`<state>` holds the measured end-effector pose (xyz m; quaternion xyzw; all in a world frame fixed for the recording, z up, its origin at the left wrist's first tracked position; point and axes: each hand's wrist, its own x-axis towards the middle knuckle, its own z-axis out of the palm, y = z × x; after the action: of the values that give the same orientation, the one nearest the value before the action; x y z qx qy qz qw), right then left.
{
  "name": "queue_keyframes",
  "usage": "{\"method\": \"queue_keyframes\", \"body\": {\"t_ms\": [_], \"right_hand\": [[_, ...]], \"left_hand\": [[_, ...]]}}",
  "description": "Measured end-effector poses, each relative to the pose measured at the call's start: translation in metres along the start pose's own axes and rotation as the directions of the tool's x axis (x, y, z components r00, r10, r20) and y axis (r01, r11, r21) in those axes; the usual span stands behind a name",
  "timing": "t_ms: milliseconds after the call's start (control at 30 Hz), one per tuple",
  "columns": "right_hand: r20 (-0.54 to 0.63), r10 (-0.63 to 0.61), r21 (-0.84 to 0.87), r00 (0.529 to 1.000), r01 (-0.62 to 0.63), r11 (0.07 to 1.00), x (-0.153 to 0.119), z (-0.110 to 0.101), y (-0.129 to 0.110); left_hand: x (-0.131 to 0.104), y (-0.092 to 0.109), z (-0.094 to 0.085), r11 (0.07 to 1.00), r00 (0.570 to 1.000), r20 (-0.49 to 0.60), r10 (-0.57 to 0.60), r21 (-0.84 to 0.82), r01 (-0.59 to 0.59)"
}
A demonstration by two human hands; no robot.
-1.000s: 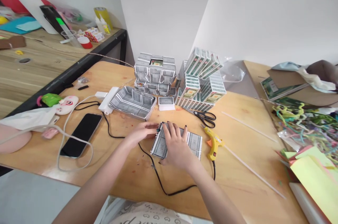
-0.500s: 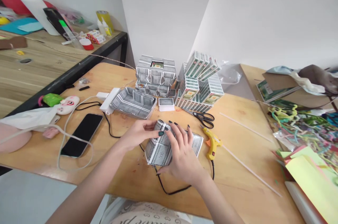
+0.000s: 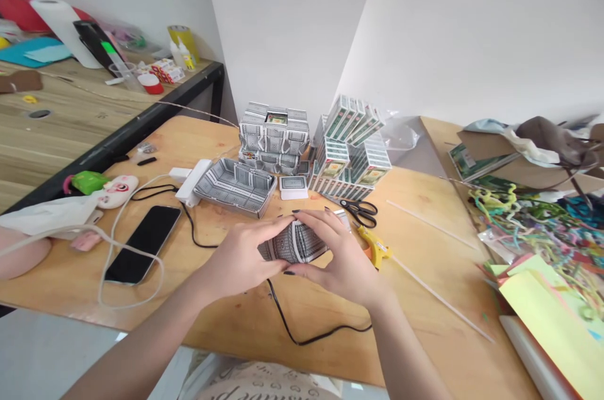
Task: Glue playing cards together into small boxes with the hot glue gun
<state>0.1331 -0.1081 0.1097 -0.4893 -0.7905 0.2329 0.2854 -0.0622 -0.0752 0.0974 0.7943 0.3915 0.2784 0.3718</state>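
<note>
Between my two hands is a folded piece made of grey-patterned playing cards [image 3: 293, 243], bulging towards me above the table. My left hand [image 3: 245, 255] grips its left side, thumb below and fingers on top. My right hand [image 3: 337, 255] holds the right side the same way, its thumb along the lower edge. The fingers cover much of the piece. Just right of my right hand lies a yellow glue gun [image 3: 376, 249], partly hidden. Beyond the hands sit a shallow tray built of cards [image 3: 226, 189] and a small card stack [image 3: 293, 185].
Further back stand a block-like structure of cards [image 3: 275, 133] and stacked card boxes [image 3: 349, 148]. Black scissors [image 3: 361, 211] lie near the glue gun. At left are a phone [image 3: 144, 243], a cable and a power strip [image 3: 194, 183]. Thin glue sticks [image 3: 438, 296] and coloured paper [image 3: 542, 318] lie at right.
The card piece has been tipped and its patterned surface now bows between my hands. My right hand has moved from lying over it to gripping its right side; the left thumb has shifted underneath.
</note>
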Motion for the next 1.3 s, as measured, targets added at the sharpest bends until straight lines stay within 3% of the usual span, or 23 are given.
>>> {"method": "queue_keyframes", "body": {"t_ms": [133, 333, 633, 733, 867, 1100, 1300], "right_hand": [[-0.063, 0.005, 0.008, 0.998, -0.005, 1.000, -0.002, 0.007, 0.010], [-0.060, 0.002, 0.036, 0.998, 0.000, 0.999, -0.001, 0.011, 0.023], [-0.094, -0.055, 0.133, 0.994, 0.068, 0.989, 0.009, 0.013, 0.026], [-0.121, 0.043, 0.267, 0.992, -0.009, 0.964, 0.013, 0.014, 0.031], [0.002, 0.207, 0.442, 0.978, -0.187, 0.878, 0.016, 0.022, 0.051], [0.223, 0.191, 0.427, 0.956, -0.272, 0.863, 0.018, 0.033, 0.080], [0.377, 0.153, 0.414, 0.914, -0.314, 0.855, 0.020, 0.042, 0.096]], "left_hand": [[0.003, 0.000, 0.000, 0.998, 0.999, 0.002, -0.049, -0.041, 0.049], [0.007, -0.005, -0.009, 0.991, 0.993, 0.056, -0.104, -0.080, 0.108], [0.019, -0.009, -0.025, 0.997, 0.991, 0.118, -0.070, -0.017, 0.073], [0.029, -0.007, -0.026, 0.996, 0.990, 0.123, -0.067, -0.043, 0.072], [0.040, -0.012, -0.016, 0.980, 0.982, 0.189, 0.002, -0.198, 0.036], [0.040, -0.047, 0.001, 0.902, 0.904, 0.421, -0.075, -0.358, 0.242], [0.031, -0.072, 0.014, 0.859, 0.913, 0.403, -0.063, -0.444, 0.256]]}}
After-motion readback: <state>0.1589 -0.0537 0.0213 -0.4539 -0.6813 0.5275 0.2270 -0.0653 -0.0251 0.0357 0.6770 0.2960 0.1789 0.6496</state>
